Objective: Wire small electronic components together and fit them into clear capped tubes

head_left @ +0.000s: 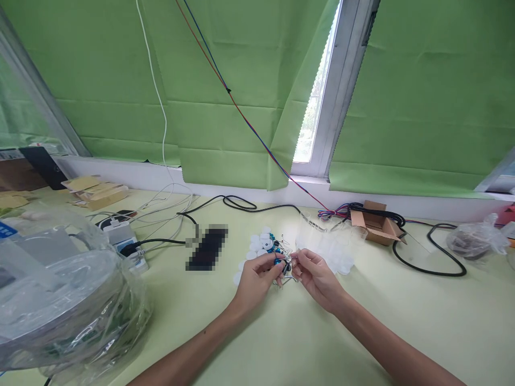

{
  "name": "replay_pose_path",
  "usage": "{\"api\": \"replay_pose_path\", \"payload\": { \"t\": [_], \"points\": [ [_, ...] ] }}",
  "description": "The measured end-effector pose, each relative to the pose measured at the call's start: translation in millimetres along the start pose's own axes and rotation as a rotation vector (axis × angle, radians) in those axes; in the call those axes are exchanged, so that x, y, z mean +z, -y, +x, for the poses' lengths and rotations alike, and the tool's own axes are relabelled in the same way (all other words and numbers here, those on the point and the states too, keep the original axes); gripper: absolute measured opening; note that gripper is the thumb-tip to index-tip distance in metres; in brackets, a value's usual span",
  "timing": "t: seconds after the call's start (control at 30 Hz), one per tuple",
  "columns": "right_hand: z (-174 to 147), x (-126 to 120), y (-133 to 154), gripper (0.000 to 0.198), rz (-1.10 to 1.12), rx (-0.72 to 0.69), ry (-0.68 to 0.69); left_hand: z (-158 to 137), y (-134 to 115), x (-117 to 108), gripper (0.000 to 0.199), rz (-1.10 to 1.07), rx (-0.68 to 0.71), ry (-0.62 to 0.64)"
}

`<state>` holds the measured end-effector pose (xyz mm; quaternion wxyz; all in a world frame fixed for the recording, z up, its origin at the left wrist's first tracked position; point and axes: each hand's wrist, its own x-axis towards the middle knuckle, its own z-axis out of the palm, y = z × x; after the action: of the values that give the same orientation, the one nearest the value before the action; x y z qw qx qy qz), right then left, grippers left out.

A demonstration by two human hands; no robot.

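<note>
My left hand [254, 279] is closed, thumb and forefinger pinching a small blue bead-like piece [277, 262] with thin metal parts by it. Opposite it, my right hand [319, 277] is closed in a pinch at the thin metal bits between the two hands; what exactly its fingertips hold is too small to name. Just beyond the fingers lies a pile of small teal and silvery pieces [271, 244], partly hidden by my hands. Whitish round discs [254, 246] spread to the left of the pile, and translucent discs [341, 262] lie to the right.
A large plastic-wrapped reel [80, 300] takes up the left side. A pixelated dark phone-like object [208, 249], a power strip [134, 257] and cables lie left of the hands. An open cardboard box [376, 225], black cable [438, 274] and plastic bag [478, 238] stand at right.
</note>
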<state>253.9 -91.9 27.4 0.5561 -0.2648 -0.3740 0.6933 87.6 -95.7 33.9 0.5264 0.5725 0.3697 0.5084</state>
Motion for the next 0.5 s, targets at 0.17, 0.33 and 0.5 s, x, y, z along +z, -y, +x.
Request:
{"api": "replay_pose_path", "payload": {
  "t": [0.17, 0.33, 0.5],
  "points": [
    [-0.1, 0.1, 0.1, 0.033, -0.01, 0.015, -0.027, -2.4, -3.4, 4.0, 0.024, 0.037, 0.03, -0.003],
    [-0.7, 1.3, 1.0, 0.035, 0.001, 0.036, -0.048, -3.4, -0.3, 4.5, 0.022, 0.058, 0.065, 0.016],
    [0.1, 0.9, 0.2, 0.035, 0.025, 0.047, -0.053, -3.9, 2.9, 3.8, 0.023, 0.076, 0.078, 0.031]
  ]
}}
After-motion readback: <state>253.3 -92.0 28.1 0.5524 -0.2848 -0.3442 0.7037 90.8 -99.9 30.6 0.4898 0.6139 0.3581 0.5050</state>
